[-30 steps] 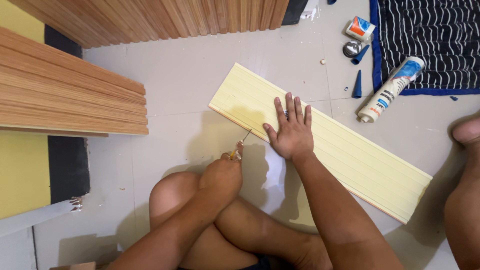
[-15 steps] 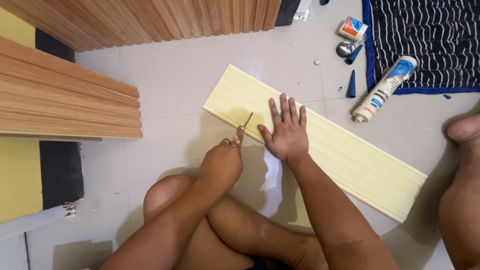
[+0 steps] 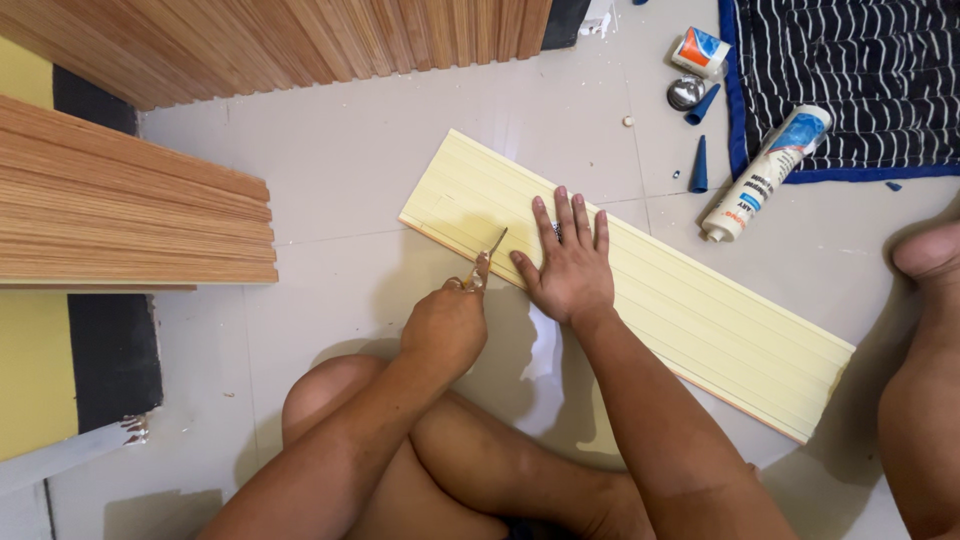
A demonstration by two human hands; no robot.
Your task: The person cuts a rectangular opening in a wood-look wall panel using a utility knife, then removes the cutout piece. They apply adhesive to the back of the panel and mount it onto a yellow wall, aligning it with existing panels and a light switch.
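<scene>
Panel (image 3: 700,320) | left hand (image 3: 445,325) grips cutter (image 3: 490,255) | right hand (image 3: 570,265) flat, fingers spread

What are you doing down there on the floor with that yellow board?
A person sits on the tiled floor. The right hand lies flat on a long pale yellow ribbed panel, pressing it down. The left hand grips a small cutting tool with its blade on the panel's near edge. A sealant tube lies nearby.
</scene>
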